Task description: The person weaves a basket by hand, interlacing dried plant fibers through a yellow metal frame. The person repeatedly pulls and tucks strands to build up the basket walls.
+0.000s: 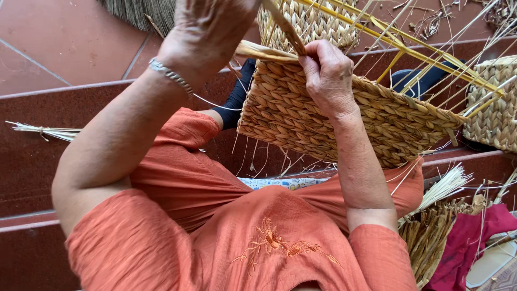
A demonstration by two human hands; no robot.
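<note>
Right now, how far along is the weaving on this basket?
Done: the woven basket wall shows many finished plaited rows up to its rim. In hand: the right hand pinches a twisted fibre strand at the rim, while the left hand is raised above it. Left: bare upright stakes stand unwoven above the rim, and loose fibre ends hang below the basket untrimmed.
</note>
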